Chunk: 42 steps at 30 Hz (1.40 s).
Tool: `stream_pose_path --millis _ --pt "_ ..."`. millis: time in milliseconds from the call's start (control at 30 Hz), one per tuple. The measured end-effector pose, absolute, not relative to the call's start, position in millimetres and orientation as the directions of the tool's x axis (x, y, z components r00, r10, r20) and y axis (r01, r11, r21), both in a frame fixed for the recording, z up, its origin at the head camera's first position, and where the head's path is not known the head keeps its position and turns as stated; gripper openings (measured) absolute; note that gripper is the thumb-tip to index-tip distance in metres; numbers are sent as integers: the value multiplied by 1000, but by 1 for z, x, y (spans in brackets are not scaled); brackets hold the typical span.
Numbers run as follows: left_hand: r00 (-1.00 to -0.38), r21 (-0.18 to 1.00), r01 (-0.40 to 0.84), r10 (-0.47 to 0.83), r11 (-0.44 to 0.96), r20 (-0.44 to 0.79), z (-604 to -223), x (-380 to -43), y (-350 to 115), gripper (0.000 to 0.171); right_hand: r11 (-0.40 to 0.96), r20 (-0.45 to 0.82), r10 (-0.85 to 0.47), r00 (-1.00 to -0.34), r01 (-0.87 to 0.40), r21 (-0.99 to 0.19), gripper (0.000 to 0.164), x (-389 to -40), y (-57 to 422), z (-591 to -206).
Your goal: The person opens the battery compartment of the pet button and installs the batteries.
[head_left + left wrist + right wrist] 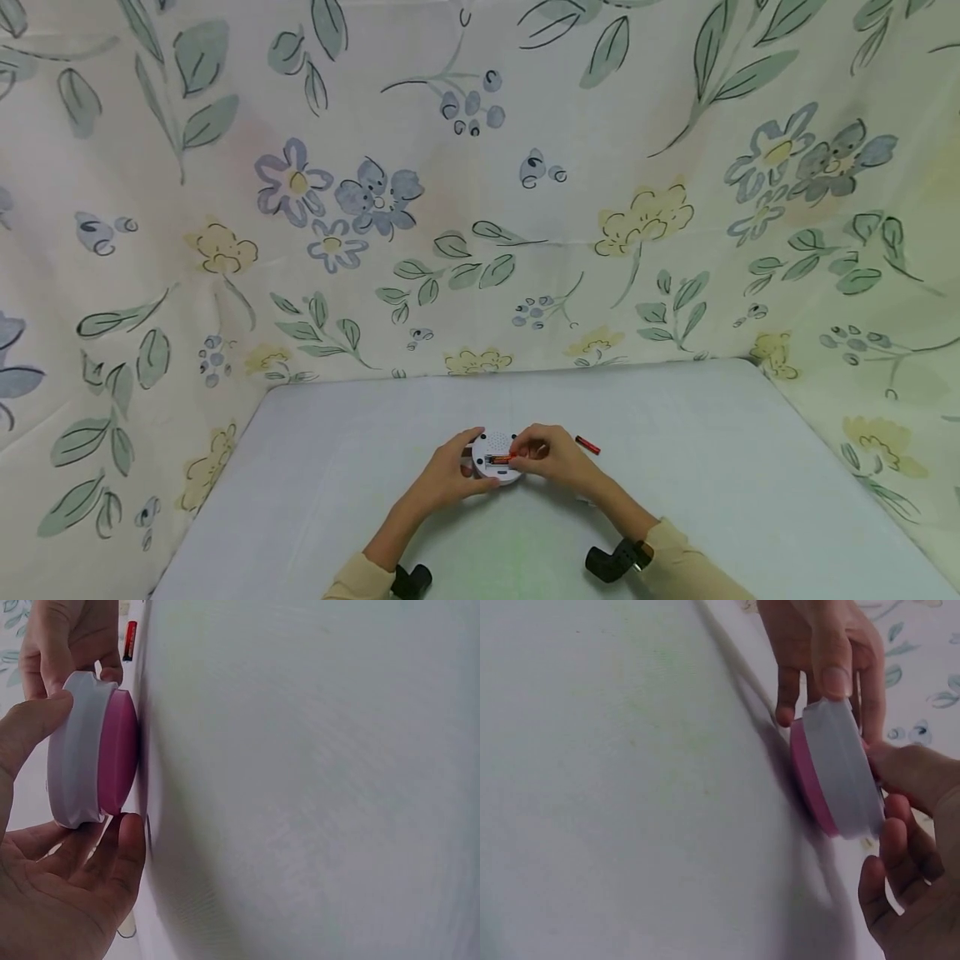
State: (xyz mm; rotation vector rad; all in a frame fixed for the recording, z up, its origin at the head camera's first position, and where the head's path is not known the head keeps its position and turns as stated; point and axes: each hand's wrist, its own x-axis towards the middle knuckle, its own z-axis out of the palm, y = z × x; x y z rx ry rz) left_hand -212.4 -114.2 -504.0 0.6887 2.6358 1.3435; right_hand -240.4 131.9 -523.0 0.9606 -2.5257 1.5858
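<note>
The left grip (444, 474) holds the case (495, 442); the right grip (553, 458) pinches a battery (499, 460) mid-frame. The battery could pop out if pressed crooked.

Round white-pink device (492, 442), perforated side up, battery (498, 460) in it; second battery (588, 445), red, nearby.

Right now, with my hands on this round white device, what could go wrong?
First, the battery in the slot might slip or go in the wrong way round; your right hand partly covers it, so I can't check its direction. Second, the loose red battery lies near that hand and could roll if knocked. Third, the device has a rounded pink underside, so it might rock under pressure if your left hand loosens its hold.
</note>
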Motion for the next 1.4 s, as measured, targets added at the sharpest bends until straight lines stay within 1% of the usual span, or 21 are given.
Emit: stream_pose_path --millis 133,200,267,333,400,600,733,1067,1200,1400 --pt "-897 793 334 431 509 102 -503 -212 -114 83 253 297 -474 -829 -451 -856 14 -243 138 -518" --pt "-900 793 328 426 514 96 -502 -212 -113 84 229 265 -455 -850 -399 -888 22 -245 141 -517" --pt "-904 791 316 419 525 83 -502 -212 -113 84 215 222 -453 -864 -347 -913 34 -247 143 -515" --pt "-905 792 308 418 526 74 -501 -212 -113 84 212 173 -470 -865 -301 -930 45 -250 145 -514" --pt "-904 799 303 423 520 67 -501 -212 -113 84 212 133 -506 -852 -272 -938 50 -253 146 -513" --pt "-895 801 305 444 515 56 -499 -212 -113 83 234 52 -612 -790 -243 -941 48 -261 147 -510" --pt "-891 802 313 450 510 62 -501 -213 -113 83 222 26 -635 -772 -216 -951 49 -263 144 -510" --pt "-885 809 325 458 489 79 -500 -212 -113 81 210 -6 -577 -817 -142 -967 44 -262 131 -507" --pt "-885 814 330 457 478 90 -500 -211 -113 82 206 11 -564 -826 -154 -966 44 -262 128 -507" --pt "-893 828 296 445 476 64 -500 -212 -114 83 223 24 -569 -822 -182 -958 44 -259 130 -506"
